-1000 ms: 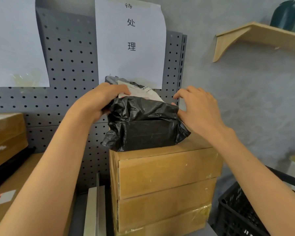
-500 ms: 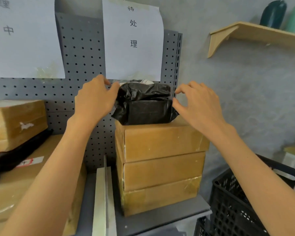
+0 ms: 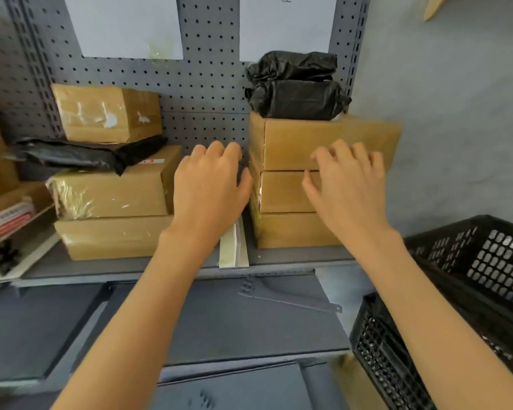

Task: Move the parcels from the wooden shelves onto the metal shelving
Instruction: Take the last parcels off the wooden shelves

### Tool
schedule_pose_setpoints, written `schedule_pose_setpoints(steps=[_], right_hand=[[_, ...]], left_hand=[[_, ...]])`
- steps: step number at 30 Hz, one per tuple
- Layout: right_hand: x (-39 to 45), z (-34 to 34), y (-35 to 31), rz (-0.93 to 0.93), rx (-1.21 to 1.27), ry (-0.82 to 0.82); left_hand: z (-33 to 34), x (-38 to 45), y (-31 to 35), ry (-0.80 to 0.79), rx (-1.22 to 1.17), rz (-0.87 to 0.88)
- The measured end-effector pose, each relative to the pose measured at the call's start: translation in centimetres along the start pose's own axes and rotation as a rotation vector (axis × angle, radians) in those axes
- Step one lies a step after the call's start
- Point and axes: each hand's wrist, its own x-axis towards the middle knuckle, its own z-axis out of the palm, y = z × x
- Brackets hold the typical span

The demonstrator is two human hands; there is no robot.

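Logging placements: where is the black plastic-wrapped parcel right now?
In the head view the black plastic-wrapped parcel sits on top of the three-high stack of brown cardboard boxes at the right of the metal shelf, against the grey pegboard.

Storage corner: grey wall, pegboard back panel, crates at right.

In front of me stands a grey perforated back panel (image 3: pixel 202 93) with two white paper sheets (image 3: pixel 125 25) taped along its top edge. To its right I see a plain grey wall (image 3: pixel 456 113); a wooden bracket (image 3: pixel 433 7) shows at the upper right corner. Below the front edge of the grey shelf board (image 3: pixel 279 258), a loose metal bracket (image 3: pixel 290 300) lies on a lower grey surface. Black plastic crates (image 3: pixel 486 261) are stacked at the right edge. Lighting is even and soft.
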Motion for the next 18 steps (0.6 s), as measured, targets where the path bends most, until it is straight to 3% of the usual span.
schedule_pose_setpoints(steps=[11, 18], right_hand=[[-5.1, -1.7, -6.3, -0.032, 0.252, -0.026], [-6.3, -2.9, -15.7, -0.166, 0.503, -0.033]], left_hand=[[-6.1, -8.5, -2.8, -0.125, 0.155, -0.171], [-12.6, -14.4, -8.5, -0.114, 0.342, -0.318]])
